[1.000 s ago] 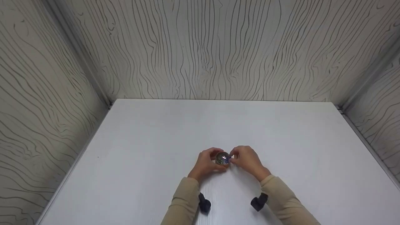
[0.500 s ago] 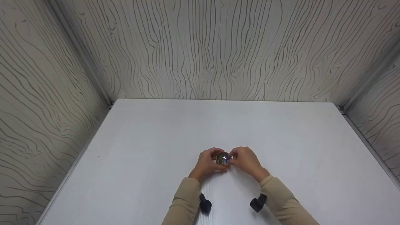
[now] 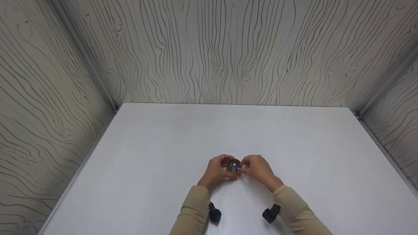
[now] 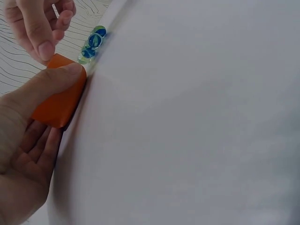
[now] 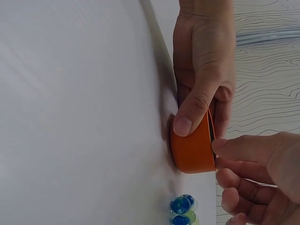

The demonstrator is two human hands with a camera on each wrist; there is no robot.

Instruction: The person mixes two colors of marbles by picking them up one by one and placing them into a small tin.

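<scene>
A small round orange cup (image 5: 192,152) with a dark inside stands on the white table. My left hand (image 3: 216,168) grips it from the left, thumb on the near side and fingers round the far side. Blue and green glints show in the cup's opening (image 3: 233,165) in the head view. My right hand (image 3: 258,168) has thumb and index fingertips at the right rim; the other fingers curl loosely. I cannot tell whether a marble is between those fingertips. Several blue-green glass marbles (image 4: 95,41) lie on the table beside the cup, below the right hand, hidden in the head view.
The white table (image 3: 163,137) reaches back to a wall (image 3: 212,55) with a wood-grain pattern. Side walls rise at left and right. Black wrist cameras (image 3: 215,213) hang from both beige sleeves (image 3: 192,207).
Both hands and the cup have hardly moved. The bright blue spot once at the right fingertips now shows lower inside the cup, and its opening looks darker and more colourful.
</scene>
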